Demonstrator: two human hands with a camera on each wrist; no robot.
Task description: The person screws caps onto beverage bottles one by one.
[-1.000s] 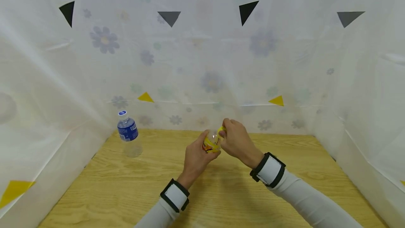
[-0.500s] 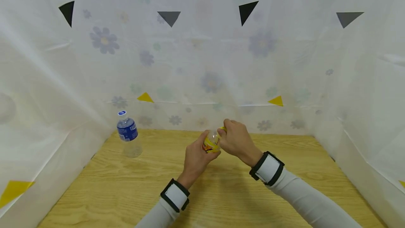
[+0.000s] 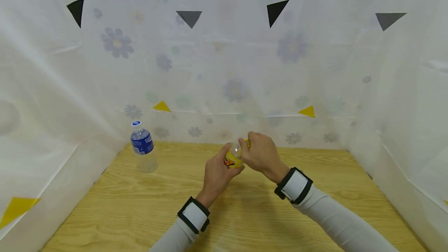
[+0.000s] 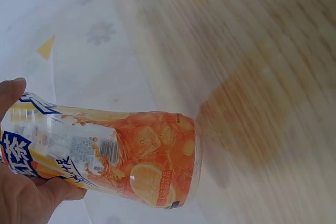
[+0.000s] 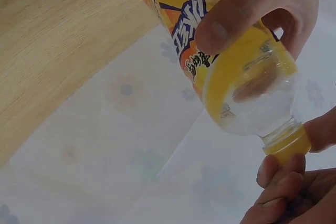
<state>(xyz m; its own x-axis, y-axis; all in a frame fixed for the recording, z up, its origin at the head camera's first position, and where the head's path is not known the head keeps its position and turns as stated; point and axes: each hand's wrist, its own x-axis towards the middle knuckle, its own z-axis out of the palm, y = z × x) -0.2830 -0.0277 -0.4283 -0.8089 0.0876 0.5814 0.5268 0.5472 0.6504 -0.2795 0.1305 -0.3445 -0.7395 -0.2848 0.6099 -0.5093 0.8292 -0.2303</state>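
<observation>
My left hand [image 3: 217,172] grips a clear plastic bottle [image 3: 233,158] around the upper part of its yellow and orange label. Fruit and ice cubes are printed on that label [image 4: 152,156], seen in the left wrist view. The thumb and fingers of my right hand [image 3: 261,154] pinch the yellow cap [image 5: 289,142], which sits on the bottle's neck. In the head view that hand mostly hides the cap. The bottle looks drained, and its base [image 4: 196,166] appears close to the table; whether it touches I cannot tell.
A second clear bottle [image 3: 141,145] with a blue label and white cap stands upright at the back left of the wooden table [image 3: 140,213]. White flowered sheeting [image 3: 210,69] encloses the table at the back and sides.
My right hand has turned slightly at the cap, its thumb shifting up and left, and less of the cap shows. The left hand and bottle have stayed nearly still.
</observation>
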